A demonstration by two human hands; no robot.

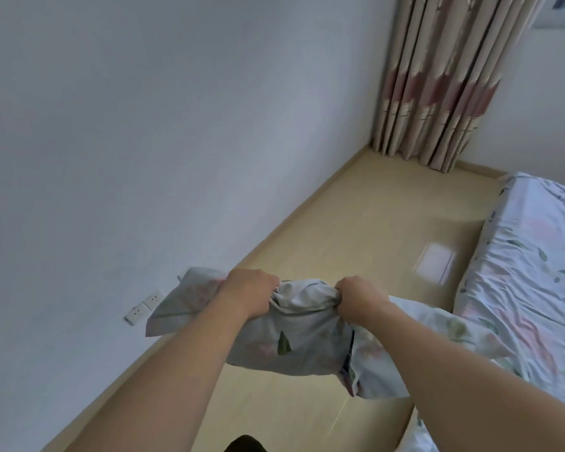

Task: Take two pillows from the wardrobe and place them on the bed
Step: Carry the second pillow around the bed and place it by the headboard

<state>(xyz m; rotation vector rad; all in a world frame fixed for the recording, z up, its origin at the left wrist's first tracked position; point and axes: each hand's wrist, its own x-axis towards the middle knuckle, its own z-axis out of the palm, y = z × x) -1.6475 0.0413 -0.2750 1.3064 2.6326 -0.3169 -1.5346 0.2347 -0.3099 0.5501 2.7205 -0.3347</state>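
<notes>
The person is holding two floral-print pillows out in front of the body, above the pale wooden floor [356,223], with both arms stretched forward. The left hand [247,293] is gripping the left pillow [268,334], its fingers curled tightly into a bunch of the fabric along the top edge. The right hand [361,298] is gripping the right pillow [421,347] in the same way, fingers clenched into gathered cloth. The two pillows are hanging side by side and touching where they meet between the hands. The right pillow is hanging just beside the near left edge of the bed [535,272], and whether it is touching the sheet cannot be told. The bed is wearing a matching floral sheet. A white wall [144,141] is running along the left, with two sockets [144,306] low on it, and a pleated curtain [444,83] is hanging in the far corner.
</notes>
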